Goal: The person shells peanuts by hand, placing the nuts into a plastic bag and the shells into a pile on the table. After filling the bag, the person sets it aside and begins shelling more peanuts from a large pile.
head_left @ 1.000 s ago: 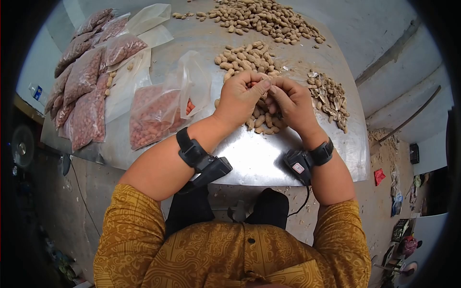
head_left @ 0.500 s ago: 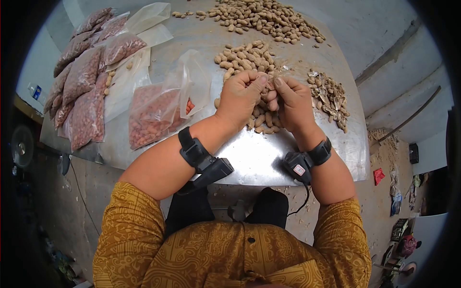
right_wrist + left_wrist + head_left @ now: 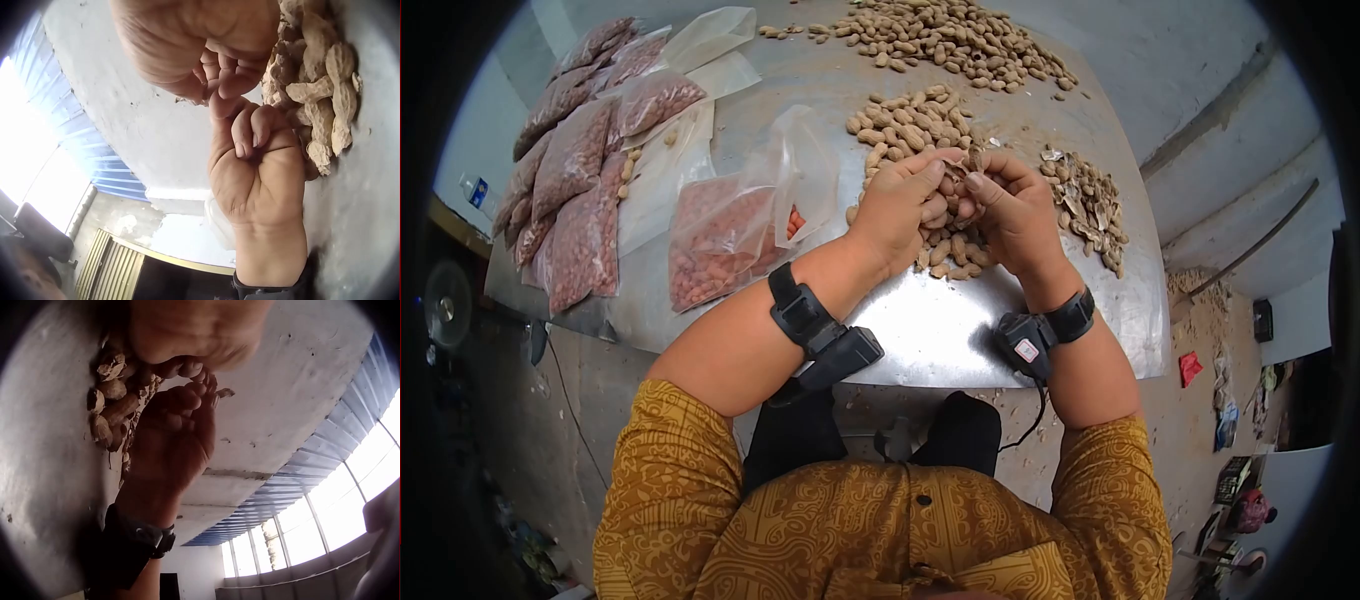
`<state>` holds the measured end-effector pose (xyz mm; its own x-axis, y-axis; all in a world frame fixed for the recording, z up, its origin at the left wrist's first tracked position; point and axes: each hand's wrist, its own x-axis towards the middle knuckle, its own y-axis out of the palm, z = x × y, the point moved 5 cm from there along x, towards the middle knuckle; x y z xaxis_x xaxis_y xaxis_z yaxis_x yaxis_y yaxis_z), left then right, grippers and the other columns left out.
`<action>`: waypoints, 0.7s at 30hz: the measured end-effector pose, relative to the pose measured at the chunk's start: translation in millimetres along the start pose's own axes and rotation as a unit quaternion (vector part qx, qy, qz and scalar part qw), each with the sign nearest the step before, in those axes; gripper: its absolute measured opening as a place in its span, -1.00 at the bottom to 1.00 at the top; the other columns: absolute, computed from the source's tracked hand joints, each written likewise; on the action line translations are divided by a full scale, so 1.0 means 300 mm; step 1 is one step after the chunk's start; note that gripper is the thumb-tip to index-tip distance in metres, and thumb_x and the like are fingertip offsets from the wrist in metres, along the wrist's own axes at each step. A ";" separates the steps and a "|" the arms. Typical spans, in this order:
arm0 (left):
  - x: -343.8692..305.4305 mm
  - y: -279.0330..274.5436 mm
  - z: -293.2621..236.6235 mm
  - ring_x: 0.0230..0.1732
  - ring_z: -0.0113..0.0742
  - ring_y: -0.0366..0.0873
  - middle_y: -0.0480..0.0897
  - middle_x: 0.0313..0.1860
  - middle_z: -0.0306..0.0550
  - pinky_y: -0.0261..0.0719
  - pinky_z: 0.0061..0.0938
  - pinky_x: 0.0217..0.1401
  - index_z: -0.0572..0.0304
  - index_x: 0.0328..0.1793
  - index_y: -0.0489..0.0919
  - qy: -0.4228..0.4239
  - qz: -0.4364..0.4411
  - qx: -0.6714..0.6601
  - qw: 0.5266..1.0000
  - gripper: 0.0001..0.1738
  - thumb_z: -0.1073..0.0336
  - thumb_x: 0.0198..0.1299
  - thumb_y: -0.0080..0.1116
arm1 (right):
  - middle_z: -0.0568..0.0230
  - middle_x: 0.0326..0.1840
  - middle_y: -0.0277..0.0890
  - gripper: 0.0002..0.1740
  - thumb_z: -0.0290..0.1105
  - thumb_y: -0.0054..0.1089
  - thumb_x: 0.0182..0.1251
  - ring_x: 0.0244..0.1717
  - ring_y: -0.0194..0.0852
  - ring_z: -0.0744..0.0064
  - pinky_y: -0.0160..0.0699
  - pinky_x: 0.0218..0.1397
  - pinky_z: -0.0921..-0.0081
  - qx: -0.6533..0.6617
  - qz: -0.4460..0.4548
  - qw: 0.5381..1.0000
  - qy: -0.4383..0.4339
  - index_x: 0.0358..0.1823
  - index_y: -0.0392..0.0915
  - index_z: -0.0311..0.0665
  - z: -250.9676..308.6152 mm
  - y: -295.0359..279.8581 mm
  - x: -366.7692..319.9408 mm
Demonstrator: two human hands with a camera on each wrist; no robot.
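Both hands meet over a small pile of unshelled peanuts. My left hand has its fingers curled, thumb and index fingertip at a brown peanut. From the other side my right hand pinches the same peanut, thumb bent toward the index finger. Each wrist view shows the hands touching at the fingertips, with the peanut mostly hidden by fingers. In the right wrist view, whole peanuts lie close beside the left hand's curled fingers.
An open plastic bag of red kernels lies left of the hands. Filled bags are stacked at the far left. Empty shells form a heap at right, and a larger peanut pile spreads at the back of the metal table.
The thumbs drew slightly apart and the right hand's fingers shifted around the peanut. A piece of brown shell now shows above the fingertips. Bags and piles have not moved.
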<state>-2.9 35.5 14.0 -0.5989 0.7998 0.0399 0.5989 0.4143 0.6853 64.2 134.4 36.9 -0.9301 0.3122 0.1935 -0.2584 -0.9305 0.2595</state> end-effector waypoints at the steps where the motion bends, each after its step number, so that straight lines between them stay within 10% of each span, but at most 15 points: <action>1: 0.002 -0.001 0.005 -0.66 -0.64 0.16 0.41 -0.48 -0.25 0.12 -0.74 -0.60 0.34 0.03 0.42 -0.017 0.005 -0.026 0.999 -0.71 0.29 0.35 -0.21 | 0.27 -0.38 0.55 -0.83 -0.52 0.13 0.21 -0.45 0.47 0.61 0.48 -0.38 0.73 -0.053 -0.002 0.998 -0.016 -0.18 0.49 -0.40 0.012 0.005 -0.003; 13: -0.004 0.003 0.013 -0.68 -0.65 0.17 0.42 -0.48 -0.26 0.12 -0.72 -0.61 0.23 -0.31 0.42 -0.080 0.035 -0.101 0.991 -0.81 0.33 0.29 -0.20 | 0.36 -0.44 0.52 -0.82 -0.49 0.12 0.21 -0.46 0.46 0.67 0.44 -0.42 0.72 -0.205 -0.018 0.976 -0.067 -0.18 0.50 -0.38 0.035 0.006 -0.014; 21: -0.006 0.000 0.000 -0.68 -0.63 0.15 0.43 -0.46 -0.26 0.13 -0.71 -0.59 0.35 0.00 0.40 -0.046 0.026 -0.038 0.998 -0.77 0.38 0.29 -0.13 | 0.32 -0.51 0.55 -0.83 -0.45 0.13 0.16 -0.54 0.52 0.64 0.44 -0.48 0.71 -0.277 -0.133 0.942 -0.137 -0.24 0.53 -0.38 0.096 -0.109 0.005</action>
<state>-1.8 34.2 14.0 -0.5143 0.8575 0.0127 0.5845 0.3396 0.7369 78.6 170.8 55.9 -0.7309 0.5151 0.4478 -0.6397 -0.7456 -0.1865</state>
